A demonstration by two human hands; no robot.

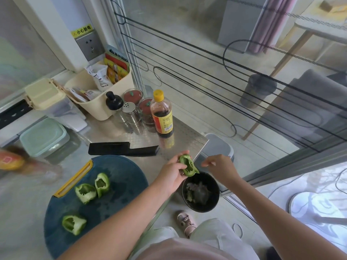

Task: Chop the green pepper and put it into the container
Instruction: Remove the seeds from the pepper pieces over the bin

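Across the steel counter point(184, 136) three pepper pieces point(85, 192) were left unchopped at eight o'clock, a fourth point(187, 166) gripped by the left hand point(173, 174), the right hand point(220, 166) fingers' hold undetermined.

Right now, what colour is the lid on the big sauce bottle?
The bottle cap is yellow; head view.

A glass sliding door point(187, 59) patterned with thin black lines runs beside the steel desk point(187, 139). Through it show a pale floor point(178, 25), a grey sofa point(315, 98), a wooden-legged table point(319, 29) and a pink curtain point(266, 25), all in soft daylight.
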